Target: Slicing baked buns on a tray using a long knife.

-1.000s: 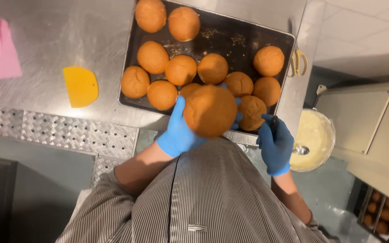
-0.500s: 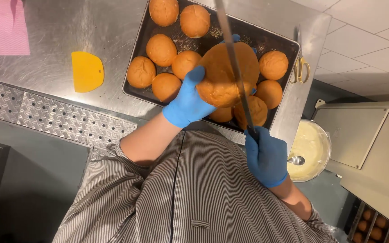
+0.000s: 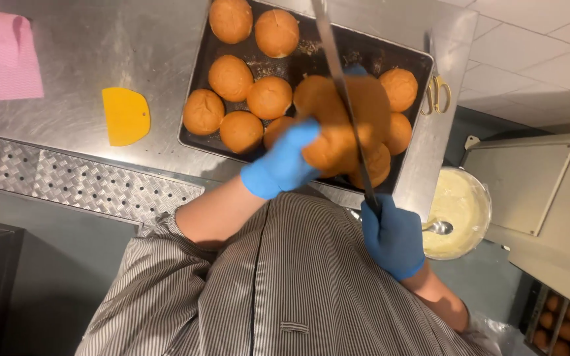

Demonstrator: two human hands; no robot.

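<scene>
Bun clasped in left hand; knife gripped by right hand (blade lengthwise across bun), above tray.

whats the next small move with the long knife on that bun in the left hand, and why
Probably draw the long steel knife back toward the body, slicing deeper through the round golden-brown bun. The blade already lies across the bun, which the blue-gloved left hand holds up over the dark baking tray, and the blue-gloved right hand grips the handle.
</scene>
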